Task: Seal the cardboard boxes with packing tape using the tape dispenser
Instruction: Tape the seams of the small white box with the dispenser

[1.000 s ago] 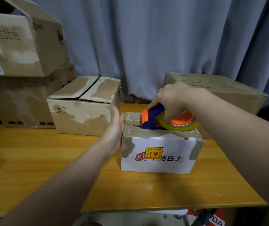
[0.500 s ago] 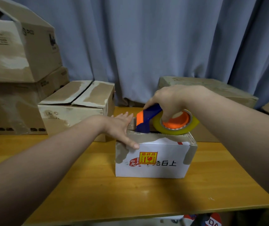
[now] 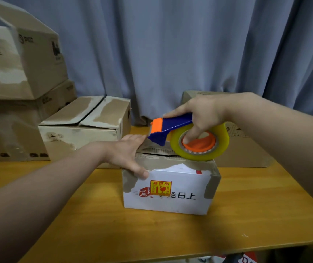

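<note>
A small white cardboard box (image 3: 171, 192) with a yellow fragile sticker stands on the wooden table (image 3: 114, 230). Its top flaps are closed, and a dark seam runs across the top. My left hand (image 3: 127, 154) lies flat on the top's left end, thumb over the front edge. My right hand (image 3: 201, 114) grips a blue and orange tape dispenser (image 3: 169, 130), fingers curled through the core of its yellowish tape roll (image 3: 199, 147). The roll sits on the right part of the top. The dispenser's orange nose is lifted above the left end, close to my left fingertips.
A closed brown box (image 3: 81, 133) stands just behind and left of the white one. Two large stacked boxes (image 3: 15, 88) fill the far left. Another brown box (image 3: 246, 149) sits behind the right side. A blue curtain hangs behind. The table's front edge runs near the bottom.
My left hand moved from the box's left side onto its top, then spread flat. The dispenser's nose tipped up and rose off the top while the roll stayed low.
</note>
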